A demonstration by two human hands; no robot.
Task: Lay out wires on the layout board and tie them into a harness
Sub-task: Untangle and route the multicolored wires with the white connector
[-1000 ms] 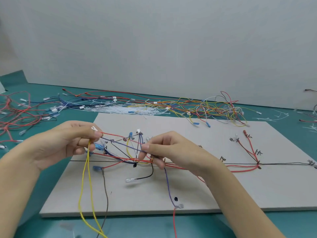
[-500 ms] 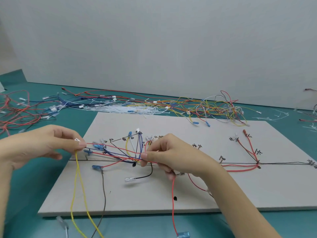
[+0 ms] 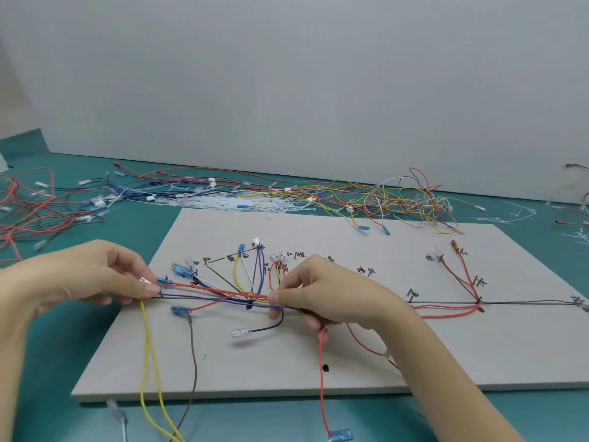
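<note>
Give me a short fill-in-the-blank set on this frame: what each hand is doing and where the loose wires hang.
1. Both hands pinch a wire bundle stretched over the grey ____.
2. From the left hand, a doubled ____ wire hangs past the board's near edge.
3. Below the right hand, a red wire ends in a ____ terminal.

Missing words: board; yellow; blue

1 head-worn view looks forward and down, close over the layout board (image 3: 318, 362).
</note>
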